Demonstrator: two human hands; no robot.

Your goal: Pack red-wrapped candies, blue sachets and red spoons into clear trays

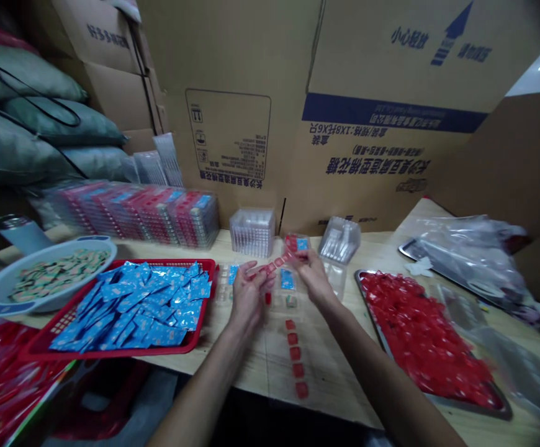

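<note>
Over the middle of the table, a short row of red pieces [278, 262] runs slantwise between my hands. My left hand [251, 292] has its fingers closed on the lower left end of the row. The fingers of my right hand [311, 270] pinch its upper right end. Beneath and around the hands lie clear plastic trays, one with a blue packet [287, 279] and a small pale green piece [291, 302]. Another tray with red pieces and a blue packet [302, 244] sits just behind. Several red squares [295, 353] form a line on the table nearer me.
A red basket of blue packets [144, 304] and a bowl of small pieces [60, 273] stand left. At right is a metal tray of red pieces [428, 335]. Filled trays [144, 214], clear tray stacks [252, 233] and large cardboard boxes [233, 56] line the back.
</note>
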